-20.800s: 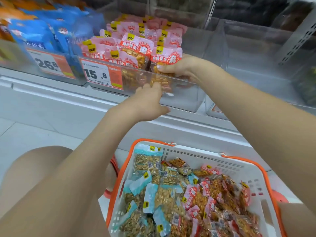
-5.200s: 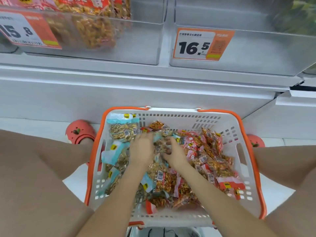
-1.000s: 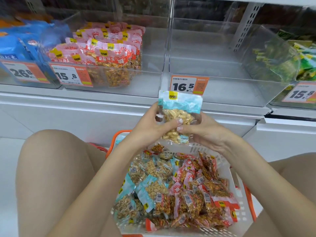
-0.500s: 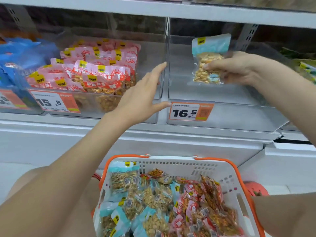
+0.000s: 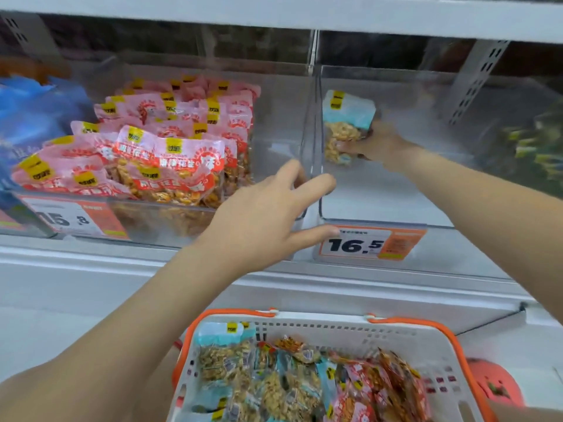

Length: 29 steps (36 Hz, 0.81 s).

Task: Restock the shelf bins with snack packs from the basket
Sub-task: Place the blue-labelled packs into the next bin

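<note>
My right hand (image 5: 370, 144) reaches deep into the clear bin (image 5: 380, 208) marked 16.5 and grips a light-blue peanut pack (image 5: 344, 123) upright near the bin's left wall. My left hand (image 5: 268, 217) hovers with fingers spread at the front corner between this bin and the bin of pink packs (image 5: 170, 153); its fingertips are at the divider. Below, the white basket with orange rim (image 5: 420, 339) holds several blue and pink snack packs (image 5: 292, 379).
Blue bags (image 5: 33, 117) fill the far-left bin and green packs (image 5: 530, 141) the far-right one. A white shelf board (image 5: 274, 10) runs overhead. Price tags read 15.8 (image 5: 73, 219) and 16.5 (image 5: 365, 243). An orange shoe (image 5: 493, 382) shows beside the basket.
My right hand has carried the blue pack from above the bin down and left into it, close to the left wall. My left hand has shifted right toward the divider.
</note>
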Motion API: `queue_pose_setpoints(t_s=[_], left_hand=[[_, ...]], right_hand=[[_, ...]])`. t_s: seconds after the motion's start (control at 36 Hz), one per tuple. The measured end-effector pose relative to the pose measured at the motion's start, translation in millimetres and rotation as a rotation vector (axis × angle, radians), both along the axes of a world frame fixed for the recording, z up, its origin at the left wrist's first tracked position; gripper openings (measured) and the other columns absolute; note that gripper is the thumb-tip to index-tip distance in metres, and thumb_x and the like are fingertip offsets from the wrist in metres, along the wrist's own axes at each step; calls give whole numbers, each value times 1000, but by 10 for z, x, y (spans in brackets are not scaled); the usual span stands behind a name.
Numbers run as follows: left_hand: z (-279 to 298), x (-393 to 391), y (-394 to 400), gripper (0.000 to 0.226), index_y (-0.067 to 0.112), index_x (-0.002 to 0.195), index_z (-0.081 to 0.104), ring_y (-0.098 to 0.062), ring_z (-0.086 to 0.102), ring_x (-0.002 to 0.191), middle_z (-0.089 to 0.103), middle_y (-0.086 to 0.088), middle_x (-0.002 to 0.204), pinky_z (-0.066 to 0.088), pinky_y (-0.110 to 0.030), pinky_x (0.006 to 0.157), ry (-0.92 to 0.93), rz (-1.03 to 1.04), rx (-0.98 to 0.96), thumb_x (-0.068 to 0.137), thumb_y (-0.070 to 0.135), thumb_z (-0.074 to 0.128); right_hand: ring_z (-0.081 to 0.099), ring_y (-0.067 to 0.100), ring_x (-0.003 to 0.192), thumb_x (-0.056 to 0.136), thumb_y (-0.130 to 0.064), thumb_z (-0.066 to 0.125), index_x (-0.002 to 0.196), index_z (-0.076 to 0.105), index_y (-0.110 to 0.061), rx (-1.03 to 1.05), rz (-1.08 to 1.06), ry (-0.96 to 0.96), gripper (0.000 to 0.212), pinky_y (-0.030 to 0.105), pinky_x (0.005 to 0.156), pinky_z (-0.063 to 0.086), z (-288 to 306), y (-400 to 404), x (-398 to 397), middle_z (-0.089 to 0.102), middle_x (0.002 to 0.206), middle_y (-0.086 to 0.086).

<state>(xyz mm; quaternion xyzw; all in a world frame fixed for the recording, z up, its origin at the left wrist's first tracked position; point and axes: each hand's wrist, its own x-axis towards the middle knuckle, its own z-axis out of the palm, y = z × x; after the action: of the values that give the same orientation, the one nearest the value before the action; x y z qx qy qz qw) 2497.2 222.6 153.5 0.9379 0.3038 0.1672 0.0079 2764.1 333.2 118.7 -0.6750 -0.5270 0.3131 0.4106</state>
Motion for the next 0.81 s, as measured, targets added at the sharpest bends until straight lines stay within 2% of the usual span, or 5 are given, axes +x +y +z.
queue_pose_setpoints(t_s=[0.08,0.19,0.36,0.5,0.81], left_hand=[[12,-2,1,46,32,112,33,-15,43,63,38,2,97,34,-25,43,3,10,-7,85,68,27],[52,-17,-20,40,30,109,37,-17,44,68,39,2,99,42,-32,54,-14,6,-74,87,62,33],[62,-37,-36,35,31,107,37,-21,51,74,39,4,101,47,-38,60,-18,3,-111,87,59,34],[40,-37,-16,34,30,105,37,-19,51,77,42,4,97,44,-34,59,-31,-10,-73,87,59,35],[-26,-43,-10,41,28,114,41,-19,53,84,48,2,99,44,-33,58,-36,1,21,89,59,33]], right_hand=[[59,20,115,72,-6,82,127,53,-8,18,-16,-49,62,39,97,51,-6,31,-9,62,124,5],[55,22,119,67,-3,85,132,37,-2,96,-78,-80,80,43,99,49,16,46,-38,55,128,10],[57,22,116,78,-20,80,124,45,-22,-79,-23,-61,58,45,87,56,-43,109,-31,57,129,1],[57,24,115,70,-23,86,131,41,-17,-85,-58,-24,76,47,77,60,-92,113,59,52,133,0],[51,22,124,70,-30,85,135,39,-13,-16,-119,-211,81,36,103,45,-118,154,-28,54,133,2]])
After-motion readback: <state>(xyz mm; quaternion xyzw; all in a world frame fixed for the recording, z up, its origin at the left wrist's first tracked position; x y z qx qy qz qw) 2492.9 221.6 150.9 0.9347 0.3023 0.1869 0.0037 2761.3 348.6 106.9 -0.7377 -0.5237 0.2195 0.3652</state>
